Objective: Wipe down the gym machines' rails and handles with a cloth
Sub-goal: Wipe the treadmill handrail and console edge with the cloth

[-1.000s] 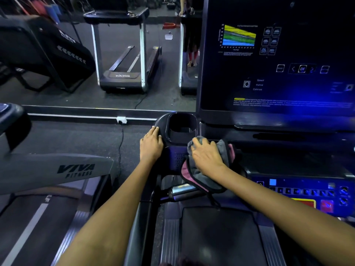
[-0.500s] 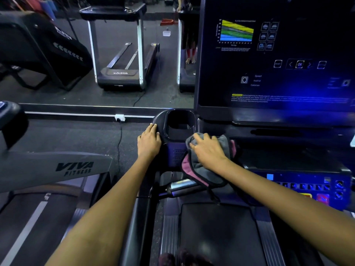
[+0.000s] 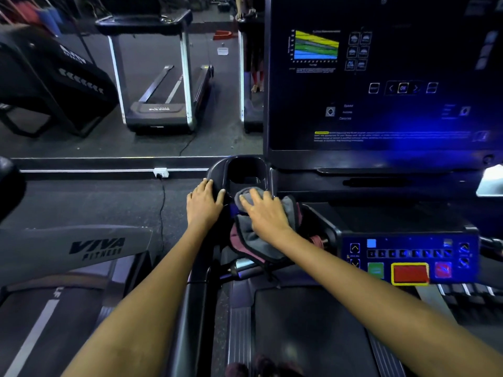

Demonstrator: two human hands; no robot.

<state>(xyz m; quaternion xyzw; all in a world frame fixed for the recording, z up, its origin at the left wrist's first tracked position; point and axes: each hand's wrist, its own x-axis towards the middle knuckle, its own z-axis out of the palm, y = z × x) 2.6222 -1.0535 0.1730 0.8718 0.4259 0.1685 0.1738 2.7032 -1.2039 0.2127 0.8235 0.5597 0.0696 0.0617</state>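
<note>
1. My right hand (image 3: 268,213) presses flat on the cloth (image 3: 255,235), fingers straight, just below the cup holder (image 3: 239,170).
2. My left hand (image 3: 202,204) rests, fingers relaxed, on the rim at nine o'clock.
3. I am wiping; next I think I rub toward the handle (image 3: 242,266) at six o'clock.

I see the cloth (image 3: 254,236), grey with maroon underside and dark trim, bunched just below the cup holder (image 3: 245,170). Its lower folds droop over the console edge.

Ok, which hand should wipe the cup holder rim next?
Probably the right hand: it already presses the grey and maroon cloth beside the black cup holder, while the left hand rests there bare.
</note>
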